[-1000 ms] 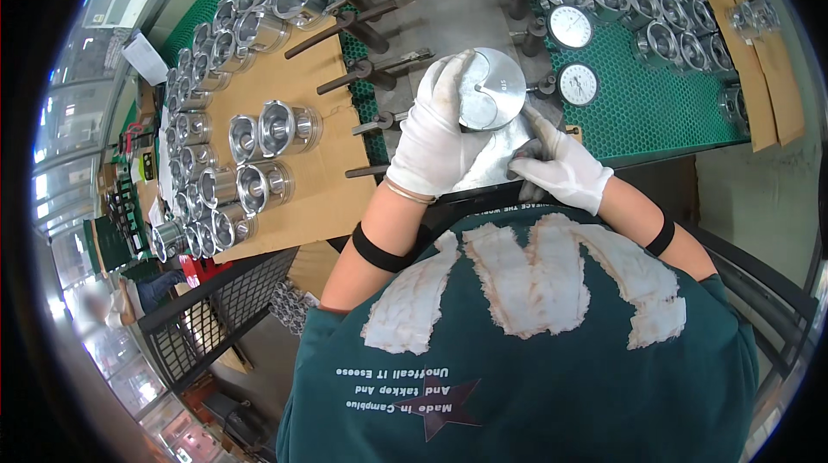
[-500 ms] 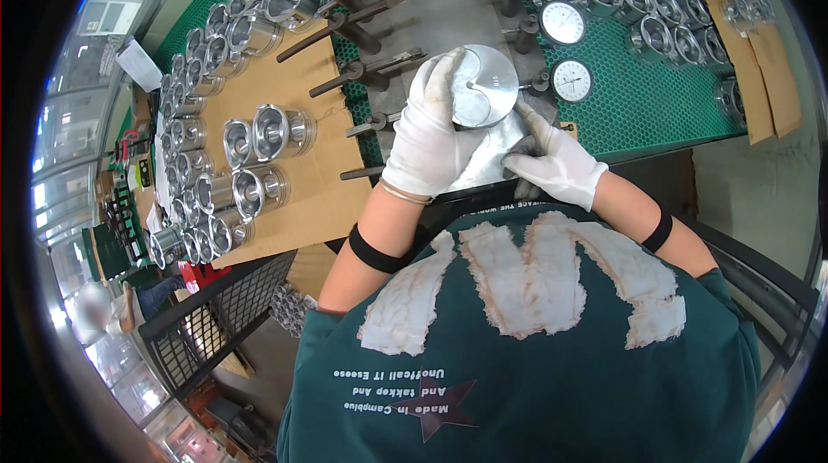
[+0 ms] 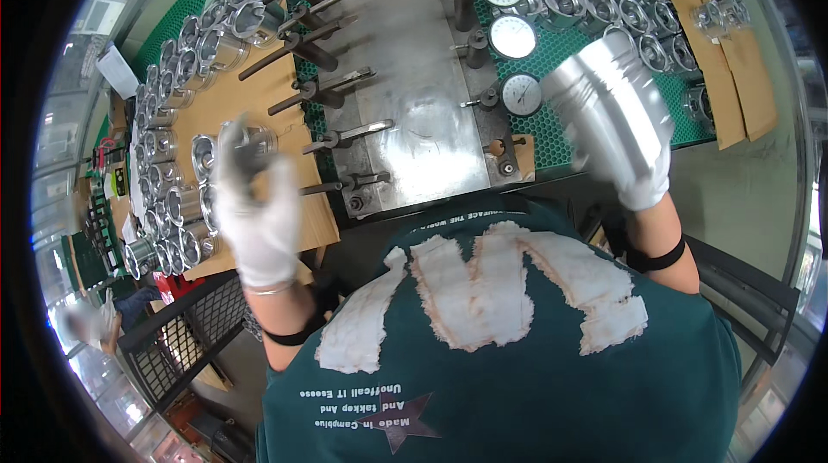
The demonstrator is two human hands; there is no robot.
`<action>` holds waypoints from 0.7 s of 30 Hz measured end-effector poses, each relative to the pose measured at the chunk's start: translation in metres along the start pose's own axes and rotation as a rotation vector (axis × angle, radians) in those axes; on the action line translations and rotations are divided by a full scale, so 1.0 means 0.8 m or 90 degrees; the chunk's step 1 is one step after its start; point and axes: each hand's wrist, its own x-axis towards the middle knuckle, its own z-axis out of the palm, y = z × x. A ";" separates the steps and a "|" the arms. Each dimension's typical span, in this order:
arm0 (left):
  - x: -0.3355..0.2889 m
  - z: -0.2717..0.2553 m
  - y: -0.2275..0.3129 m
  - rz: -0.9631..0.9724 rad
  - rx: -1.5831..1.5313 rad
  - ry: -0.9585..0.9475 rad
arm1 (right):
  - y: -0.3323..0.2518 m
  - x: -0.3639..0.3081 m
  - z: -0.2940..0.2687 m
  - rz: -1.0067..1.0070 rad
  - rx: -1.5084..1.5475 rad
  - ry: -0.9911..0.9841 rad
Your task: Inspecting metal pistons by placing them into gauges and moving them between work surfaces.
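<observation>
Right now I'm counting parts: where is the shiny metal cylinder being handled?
In the head view, upper right: the metal cylinder is held in the gloved right hand, above the green mat, beside the dial gauges.

A factory inspection station is shown. A steel gauging plate [image 3: 414, 109] is fitted with dial gauges [image 3: 512, 36] and clamp levers [image 3: 345, 131]. Rows of machined metal cylinders [image 3: 172, 92] are laid out on cardboard sheets [image 3: 259, 101] and green mesh matting [image 3: 552, 131], and wire crates [image 3: 181, 342] are set beside the bench.
</observation>
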 end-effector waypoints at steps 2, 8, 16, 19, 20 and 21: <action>0.001 -0.051 -0.063 -0.040 0.148 0.067 | 0.002 0.022 -0.052 -0.250 -0.273 0.082; -0.029 -0.106 -0.145 -0.455 0.584 -0.045 | 0.024 0.146 -0.180 0.219 -0.297 0.281; -0.040 -0.087 -0.158 -0.111 0.791 -0.034 | 0.064 0.186 -0.159 0.117 -0.059 0.352; -0.033 -0.088 -0.153 -0.251 0.683 -0.042 | 0.058 0.150 -0.119 -0.009 -0.311 0.334; -0.024 -0.087 -0.143 -0.323 0.613 -0.040 | 0.055 0.142 -0.112 -0.050 -0.286 0.331; -0.015 -0.091 -0.142 -0.366 0.632 -0.101 | 0.048 0.132 -0.099 -0.079 -0.302 0.328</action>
